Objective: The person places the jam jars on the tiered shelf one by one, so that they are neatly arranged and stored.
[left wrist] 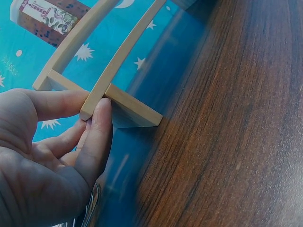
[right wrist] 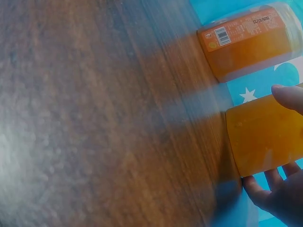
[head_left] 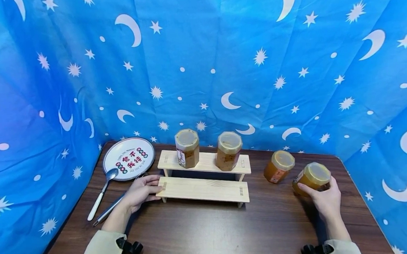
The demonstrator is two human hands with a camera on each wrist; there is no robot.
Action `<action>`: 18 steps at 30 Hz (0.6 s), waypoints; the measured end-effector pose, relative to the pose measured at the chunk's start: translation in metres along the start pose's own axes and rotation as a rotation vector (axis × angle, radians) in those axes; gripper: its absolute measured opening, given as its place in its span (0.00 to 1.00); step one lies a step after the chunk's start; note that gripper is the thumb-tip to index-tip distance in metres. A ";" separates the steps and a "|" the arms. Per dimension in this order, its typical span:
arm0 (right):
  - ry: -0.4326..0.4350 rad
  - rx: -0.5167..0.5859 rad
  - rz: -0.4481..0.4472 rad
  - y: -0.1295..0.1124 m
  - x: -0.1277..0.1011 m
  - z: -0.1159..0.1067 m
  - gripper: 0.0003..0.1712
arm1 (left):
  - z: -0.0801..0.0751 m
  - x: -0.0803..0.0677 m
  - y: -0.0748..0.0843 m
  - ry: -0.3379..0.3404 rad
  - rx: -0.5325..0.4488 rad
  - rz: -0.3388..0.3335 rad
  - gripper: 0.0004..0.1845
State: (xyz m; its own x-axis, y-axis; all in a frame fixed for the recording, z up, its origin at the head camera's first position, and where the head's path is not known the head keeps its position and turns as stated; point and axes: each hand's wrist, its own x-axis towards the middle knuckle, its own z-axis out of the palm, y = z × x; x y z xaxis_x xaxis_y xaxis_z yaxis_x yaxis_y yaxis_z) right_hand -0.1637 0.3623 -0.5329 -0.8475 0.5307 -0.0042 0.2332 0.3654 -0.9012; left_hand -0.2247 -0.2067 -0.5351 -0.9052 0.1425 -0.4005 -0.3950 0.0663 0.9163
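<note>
Head view, lower edge. Left hand (head_left: 142,191) and right hand (head_left: 325,199): both bare, no rings, no gloves, nails short and unpainted. Forearms bare to approx. mid-length. Sleeves: pale beige/cream fabric, loose cuffs, one at lower left (head_left: 100,251), one at lower right (head_left: 344,248) of the frame. At each cuff a small black clip-like mount w/ rounded knobs, lower left (head_left: 130,247) and lower right (head_left: 316,251); straps not visible. No markings on sleeves.
</note>
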 end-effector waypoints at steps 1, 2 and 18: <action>0.004 -0.002 0.000 0.000 0.000 0.000 0.54 | 0.000 0.000 0.000 0.000 -0.002 0.000 0.31; 0.008 -0.002 -0.002 0.000 0.000 0.000 0.54 | 0.000 0.000 0.000 -0.003 0.000 0.002 0.31; 0.136 0.012 -0.025 0.006 -0.004 0.005 0.44 | 0.000 -0.004 0.002 -0.039 -0.025 0.018 0.31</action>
State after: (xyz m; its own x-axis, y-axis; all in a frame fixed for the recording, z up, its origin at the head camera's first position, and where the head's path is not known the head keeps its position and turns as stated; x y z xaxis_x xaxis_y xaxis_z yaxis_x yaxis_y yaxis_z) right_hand -0.1616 0.3584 -0.5411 -0.7804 0.6206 0.0761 0.2068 0.3710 -0.9053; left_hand -0.2222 -0.2074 -0.5312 -0.9058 0.1815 -0.3829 -0.3825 0.0386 0.9232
